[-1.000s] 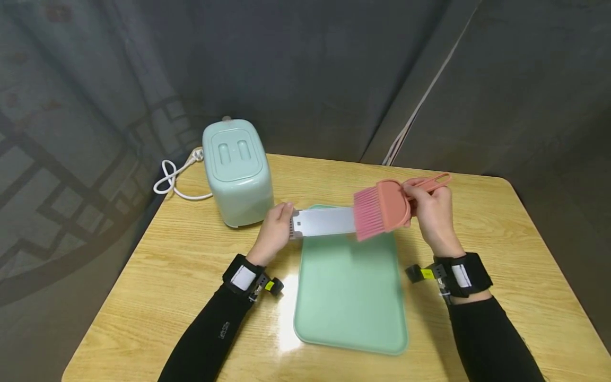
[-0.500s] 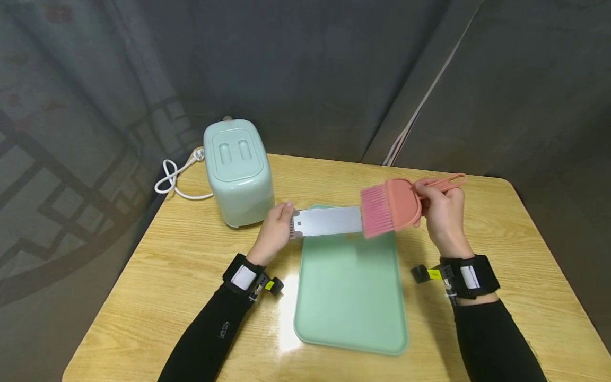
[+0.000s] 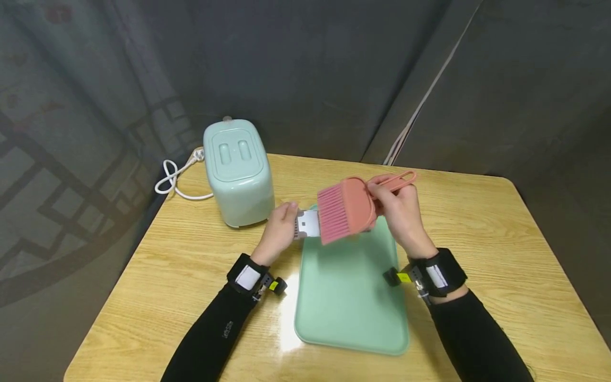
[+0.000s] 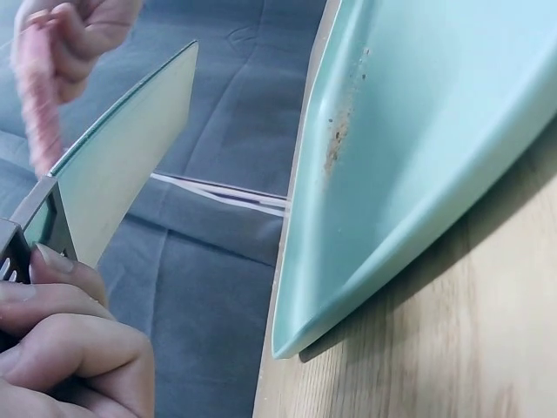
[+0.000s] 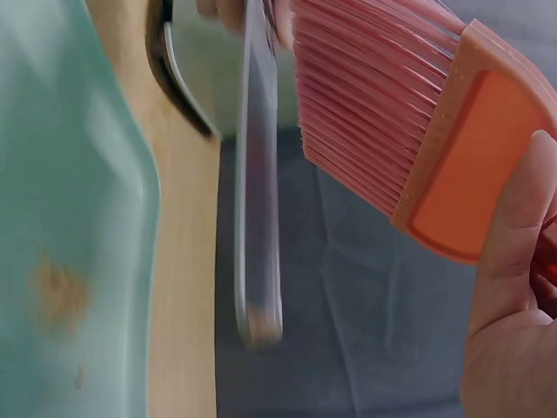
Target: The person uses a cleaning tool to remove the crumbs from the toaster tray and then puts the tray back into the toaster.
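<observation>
Curtain [image 3: 305, 79]: dark grey, hanging beyond the tray's far end.
Table [image 3: 487, 239]: pale wood, showing on both sides of the tray.
Tray [image 3: 350, 302]: mint green, flat on the wood, its long axis running away from me; I place everything else by it.
Toaster [image 3: 238, 175]: mint too, standing off the tray's far left corner, near but apart.
My right hand [image 3: 400, 209]: by the tray's far right corner; my fingers curl round the handle of the brush [image 3: 358, 207], my thumb laid against its head.
My left hand [image 3: 278, 233]: by the tray's far left corner; bent fingers and thumb pinch the slotted end of the plate [image 3: 309, 225], closed down to its thickness.
Brush: pink, raised over the tray's far end, bristles aimed left from my right fingers, hiding most of the plate from above; whether they touch it I cannot tell.
Plate: thin metal, held clear above the tray's far end; its long axis crosses the tray's width, reaching right from my left fingers. My left hand is nearer, and I judge this left-right line the one that matters.
Cord [image 3: 176, 183]: white, looped, well left of the tray's far end.
Crumbs [image 4: 338, 139]: brown, inside the tray, close to its far edge.
</observation>
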The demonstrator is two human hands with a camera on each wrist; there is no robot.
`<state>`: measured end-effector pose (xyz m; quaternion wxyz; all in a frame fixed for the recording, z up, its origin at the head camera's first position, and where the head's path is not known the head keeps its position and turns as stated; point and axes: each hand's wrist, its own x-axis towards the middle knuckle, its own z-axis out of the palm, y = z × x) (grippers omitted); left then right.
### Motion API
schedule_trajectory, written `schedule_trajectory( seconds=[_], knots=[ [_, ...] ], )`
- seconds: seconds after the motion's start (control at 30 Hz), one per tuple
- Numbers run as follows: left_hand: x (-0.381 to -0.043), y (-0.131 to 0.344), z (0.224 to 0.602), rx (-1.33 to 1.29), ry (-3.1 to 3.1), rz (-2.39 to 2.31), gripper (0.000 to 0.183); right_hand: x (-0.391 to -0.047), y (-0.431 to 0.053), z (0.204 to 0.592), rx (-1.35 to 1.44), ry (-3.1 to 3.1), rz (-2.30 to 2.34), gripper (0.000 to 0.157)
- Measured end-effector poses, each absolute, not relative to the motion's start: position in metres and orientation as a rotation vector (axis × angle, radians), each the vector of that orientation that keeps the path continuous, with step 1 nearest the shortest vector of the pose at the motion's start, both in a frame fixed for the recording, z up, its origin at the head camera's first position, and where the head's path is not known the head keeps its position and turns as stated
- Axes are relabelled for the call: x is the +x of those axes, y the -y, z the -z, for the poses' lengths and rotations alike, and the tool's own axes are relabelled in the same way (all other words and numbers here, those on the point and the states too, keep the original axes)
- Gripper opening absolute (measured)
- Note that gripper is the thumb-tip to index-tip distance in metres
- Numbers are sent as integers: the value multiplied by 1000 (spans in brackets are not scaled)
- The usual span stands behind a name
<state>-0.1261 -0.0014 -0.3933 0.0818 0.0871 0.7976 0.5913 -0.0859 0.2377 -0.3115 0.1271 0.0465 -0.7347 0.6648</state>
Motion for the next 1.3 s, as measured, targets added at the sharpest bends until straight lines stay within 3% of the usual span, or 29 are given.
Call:
schedule_trajectory(
  seconds=[0.47, 1.3],
  knots=[
    [-124, 0, 391, 288, -2365, -1830, 38, -89, -201, 323, 57, 2201, -1927, 25],
    [-125, 5, 389, 257, -2395, -1782, 40, -87, -240, 317, 282, 2353, -1913, 28]
  ],
)
